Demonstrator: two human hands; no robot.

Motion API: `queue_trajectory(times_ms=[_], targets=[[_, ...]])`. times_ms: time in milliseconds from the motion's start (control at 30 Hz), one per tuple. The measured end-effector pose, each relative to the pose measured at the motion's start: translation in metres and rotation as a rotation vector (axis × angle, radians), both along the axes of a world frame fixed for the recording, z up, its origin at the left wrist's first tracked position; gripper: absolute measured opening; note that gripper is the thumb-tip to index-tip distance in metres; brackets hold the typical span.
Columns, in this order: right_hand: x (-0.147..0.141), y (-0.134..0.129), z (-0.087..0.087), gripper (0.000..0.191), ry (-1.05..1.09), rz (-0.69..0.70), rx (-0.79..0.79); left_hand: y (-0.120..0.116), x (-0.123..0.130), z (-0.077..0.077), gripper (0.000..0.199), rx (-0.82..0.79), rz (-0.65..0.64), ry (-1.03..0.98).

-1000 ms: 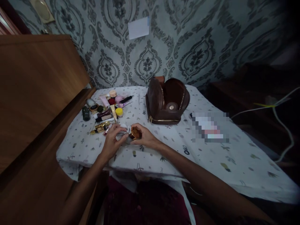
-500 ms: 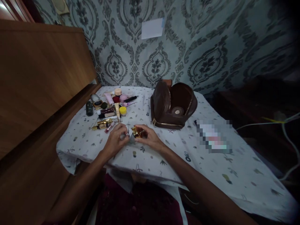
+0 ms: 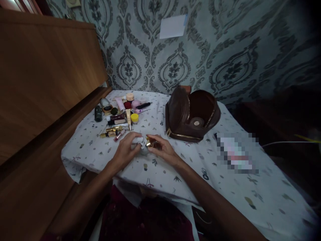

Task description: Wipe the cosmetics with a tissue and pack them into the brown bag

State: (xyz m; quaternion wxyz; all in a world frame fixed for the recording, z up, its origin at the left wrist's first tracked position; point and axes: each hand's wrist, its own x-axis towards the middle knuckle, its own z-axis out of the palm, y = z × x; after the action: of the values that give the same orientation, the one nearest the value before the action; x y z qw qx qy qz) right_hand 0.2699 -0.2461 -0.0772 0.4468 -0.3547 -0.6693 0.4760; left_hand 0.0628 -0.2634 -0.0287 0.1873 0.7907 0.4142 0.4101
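Observation:
A crumpled white wipe or cloth [image 3: 141, 142] is pinched in my left hand [image 3: 126, 147], fingers closed on it. In my right hand [image 3: 164, 149], a small shiny gold container [image 3: 149, 142] is held between thumb and fingers; its exact kind is unclear. The wipe touches or nearly touches the left side of the gold container, and both hands are above the front of the table. Just beyond my left hand lie a small pink tube [image 3: 119, 135] and gold lipstick-like tubes [image 3: 110, 134].
Several cosmetics lie at the back left, among them a yellow-lidded jar [image 3: 134, 117], a beige tube [image 3: 128, 118] and a dark green bottle [image 3: 98, 113]. An unzipped brown bag [image 3: 179, 113] stands behind my right hand. A pixelated flat object [image 3: 237, 154] lies to the right.
My left hand has brought the wipe up against or close to the gold container, and more of the wipe shows. The gold container appears slightly turned. The camera view has shifted a little.

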Motion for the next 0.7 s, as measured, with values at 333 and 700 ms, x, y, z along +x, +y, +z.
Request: queue_trajectory(times_ms=[333, 700], targets=[[0.000, 0.003, -0.007, 0.056, 0.063, -0.013, -0.112, -0.008, -0.016, -0.003, 0.022, 0.083, -0.135, 0.148], [0.006, 0.002, -0.002, 0.057, 0.023, 0.094, -0.051, 0.006, -0.010, -0.003, 0.019, -0.040, -0.116, -0.037]])
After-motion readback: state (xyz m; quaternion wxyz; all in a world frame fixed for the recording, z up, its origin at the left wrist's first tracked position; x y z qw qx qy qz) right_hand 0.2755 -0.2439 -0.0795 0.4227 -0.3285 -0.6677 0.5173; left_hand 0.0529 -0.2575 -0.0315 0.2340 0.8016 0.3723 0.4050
